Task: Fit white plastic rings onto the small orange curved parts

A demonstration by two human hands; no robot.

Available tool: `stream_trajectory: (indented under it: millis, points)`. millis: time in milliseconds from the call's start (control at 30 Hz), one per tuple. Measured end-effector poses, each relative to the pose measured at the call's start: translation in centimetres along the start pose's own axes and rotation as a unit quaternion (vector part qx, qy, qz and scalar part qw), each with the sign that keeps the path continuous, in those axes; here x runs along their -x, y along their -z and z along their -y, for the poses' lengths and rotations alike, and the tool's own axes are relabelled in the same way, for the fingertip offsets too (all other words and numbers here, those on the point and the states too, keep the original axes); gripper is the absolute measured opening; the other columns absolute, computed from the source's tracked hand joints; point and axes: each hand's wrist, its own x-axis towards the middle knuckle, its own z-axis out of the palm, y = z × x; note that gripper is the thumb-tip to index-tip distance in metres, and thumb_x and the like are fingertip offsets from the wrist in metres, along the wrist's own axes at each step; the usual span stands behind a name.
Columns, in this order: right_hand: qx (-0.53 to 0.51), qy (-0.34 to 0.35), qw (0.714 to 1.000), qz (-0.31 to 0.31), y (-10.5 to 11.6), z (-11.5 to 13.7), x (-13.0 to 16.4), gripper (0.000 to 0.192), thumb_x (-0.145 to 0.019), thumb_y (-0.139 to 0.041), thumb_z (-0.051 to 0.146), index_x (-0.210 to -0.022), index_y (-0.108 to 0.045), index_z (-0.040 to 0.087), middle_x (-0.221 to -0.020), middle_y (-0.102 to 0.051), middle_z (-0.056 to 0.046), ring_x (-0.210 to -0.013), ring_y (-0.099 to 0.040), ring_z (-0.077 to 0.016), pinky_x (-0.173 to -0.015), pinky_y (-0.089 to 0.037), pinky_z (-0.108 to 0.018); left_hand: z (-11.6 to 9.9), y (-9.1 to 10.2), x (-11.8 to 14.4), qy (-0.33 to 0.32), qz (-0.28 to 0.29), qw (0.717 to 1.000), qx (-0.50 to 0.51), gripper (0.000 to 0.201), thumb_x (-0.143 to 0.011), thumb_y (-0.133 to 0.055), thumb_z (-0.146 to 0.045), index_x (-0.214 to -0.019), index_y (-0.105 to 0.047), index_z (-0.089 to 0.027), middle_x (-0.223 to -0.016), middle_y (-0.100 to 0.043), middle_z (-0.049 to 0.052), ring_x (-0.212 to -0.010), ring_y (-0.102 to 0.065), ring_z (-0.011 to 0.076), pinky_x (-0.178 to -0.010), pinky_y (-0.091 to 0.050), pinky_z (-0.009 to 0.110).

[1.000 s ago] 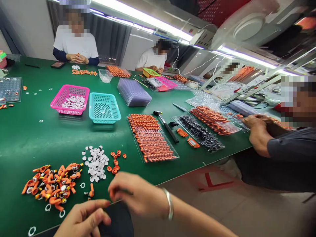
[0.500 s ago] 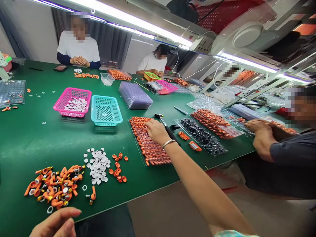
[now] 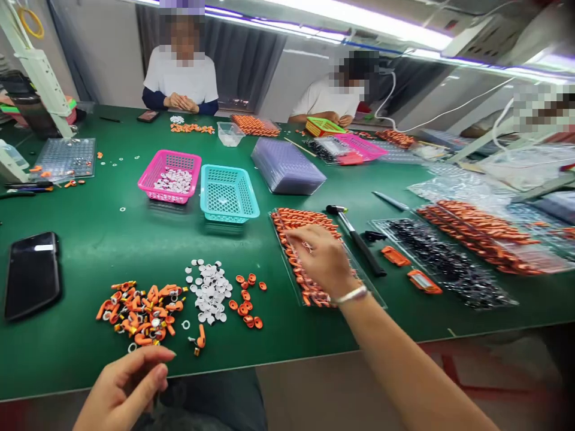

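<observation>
My right hand [image 3: 321, 257] hangs low over a clear tray [image 3: 290, 287] filled with rows of orange earbud-like parts [image 3: 309, 221]. Its fingers are bent and pinched together; whatever they may hold is hidden. At the near table edge, my left hand [image 3: 130, 383] has thumb and forefinger apart with nothing visible between them. Just beyond it lies a heap of orange earbud pieces [image 3: 144, 311] with gold and white bits. A single orange earbud piece [image 3: 201, 337] lies apart. Alongside are a pile of white round caps [image 3: 211, 293] and several small orange cups [image 3: 245, 307].
Pink [image 3: 148, 188] and turquoise [image 3: 229, 212] baskets stand mid-table near stacked clear trays [image 3: 287, 167]. Right of my hand lie a hammer-like tool [image 3: 359, 239], orange pieces [image 3: 395, 256] and a tray of black parts [image 3: 449, 257]. A phone [image 3: 33, 275] lies left. Two people sit opposite.
The view has swung right to left, bringing the phone into sight. My right hand has drawn back slightly from the tray's far rows. The co-worker at right has left the view.
</observation>
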Motion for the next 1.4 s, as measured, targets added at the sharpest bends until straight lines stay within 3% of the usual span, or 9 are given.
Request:
stream_trajectory:
  millis: [167, 267, 433, 633, 800, 967, 1200, 1300, 1400]
  points:
    - [-0.198, 0.251, 0.937, 0.138, -2.0, 12.1, 5.6, 0.030, -0.095, -0.041, 0.007, -0.099, -0.067, 0.019, -0.102, -0.074, -0.007, -0.090, -0.064, -0.0198, -0.080, -0.052, -0.034, -0.8, -0.4, -0.6, -0.139, -0.017, 0.978, -0.153, 0.014, -0.081, -0.067, -0.035, -0.086, -0.076, -0.026, -0.083, -0.075, 0.003, -0.076, -0.069, 0.0200, -0.069, -0.054, 0.021]
    - [-0.206, 0.262, 0.932, 0.138, -3.4, 15.3, 7.5, 0.030, -0.097, -0.039, 0.008, -0.100, -0.067, 0.017, -0.102, -0.075, -0.009, -0.089, -0.063, -0.0224, -0.074, -0.053, -0.037, -0.9, -0.7, -0.9, -0.160, -0.029, 0.972, -0.167, 0.012, -0.082, -0.065, -0.030, -0.086, -0.075, -0.025, -0.082, -0.075, 0.003, -0.073, -0.069, 0.0192, -0.068, -0.055, 0.021]
    - [-0.361, 0.164, 0.913, 0.099, -3.5, 15.7, 8.2, 0.025, -0.097, -0.044, 0.011, -0.100, -0.067, 0.020, -0.095, -0.076, -0.007, -0.085, -0.063, -0.0186, -0.075, -0.056, -0.033, -1.0, -1.2, -1.1, -0.095, 0.001, 0.992, -0.079, 0.021, -0.082, -0.065, -0.033, -0.096, -0.075, -0.023, -0.095, -0.076, 0.006, -0.061, -0.069, 0.0177, -0.052, -0.056, 0.022]
    - [-0.503, 0.036, 0.856, 0.109, -2.2, 16.8, 9.2, 0.013, -0.093, -0.057, 0.015, -0.095, -0.068, 0.022, -0.090, -0.073, -0.006, -0.083, -0.067, -0.0165, -0.074, -0.056, -0.028, -1.7, -2.2, -0.9, 0.016, 0.062, 0.996, 0.059, 0.023, -0.076, -0.072, -0.036, -0.090, -0.075, -0.018, -0.067, -0.072, 0.004, -0.060, -0.067, 0.0176, -0.047, -0.051, 0.019]
    - [-0.540, -0.038, 0.834, 0.111, -2.5, 17.6, 10.5, 0.015, -0.088, -0.066, 0.030, -0.100, -0.065, 0.021, -0.089, -0.069, -0.006, -0.082, -0.065, -0.0179, -0.074, -0.055, -0.028, -1.5, -2.7, -0.5, 0.002, 0.021, 0.992, 0.124, 0.021, -0.070, -0.078, -0.035, -0.079, -0.070, -0.018, -0.068, -0.071, 0.001, -0.058, -0.063, 0.0140, -0.049, -0.049, 0.018]
    - [-0.506, -0.106, 0.853, 0.067, -3.6, 18.8, 11.6, 0.022, -0.082, -0.072, 0.027, -0.099, -0.060, 0.021, -0.080, -0.066, -0.001, -0.068, -0.064, -0.0146, -0.064, -0.055, -0.023, -2.1, -3.3, 0.2, -0.006, -0.053, 0.991, 0.123, 0.020, -0.066, -0.081, -0.028, -0.078, -0.067, -0.019, -0.070, -0.070, -0.001, -0.065, -0.067, 0.0156, -0.059, -0.054, 0.020]
    - [-0.380, -0.038, 0.924, 0.022, -2.8, 20.0, 11.1, 0.011, -0.083, -0.053, 0.010, -0.081, -0.059, 0.019, -0.064, -0.056, 0.001, -0.055, -0.054, -0.0118, -0.051, -0.043, -0.020, -1.0, -3.8, 1.2, -0.248, -0.147, 0.955, -0.064, 0.014, -0.076, -0.070, -0.013, -0.083, -0.067, -0.024, -0.072, -0.071, -0.002, -0.062, -0.065, 0.0148, -0.060, -0.053, 0.022]
    - [-0.367, -0.060, 0.927, 0.054, -2.2, 20.1, 10.6, 0.011, -0.081, -0.052, 0.011, -0.075, -0.059, 0.018, -0.061, -0.052, 0.002, -0.051, -0.049, -0.0103, -0.048, -0.038, -0.020, -0.5, -3.6, 1.1, -0.386, -0.132, 0.906, -0.112, 0.029, -0.076, -0.067, -0.001, -0.094, -0.066, -0.024, -0.079, -0.073, -0.002, -0.068, -0.067, 0.0153, -0.065, -0.055, 0.024]
    - [-0.396, -0.092, 0.908, 0.098, -1.9, 20.1, 10.4, 0.012, -0.081, -0.051, 0.015, -0.072, -0.058, 0.017, -0.062, -0.050, 0.002, -0.052, -0.047, -0.0102, -0.048, -0.036, -0.021, -0.3, -3.3, 0.9, -0.417, -0.106, 0.895, -0.117, 0.029, -0.078, -0.066, 0.000, -0.097, -0.063, -0.022, -0.082, -0.073, 0.000, -0.071, -0.068, 0.0151, -0.067, -0.056, 0.024]
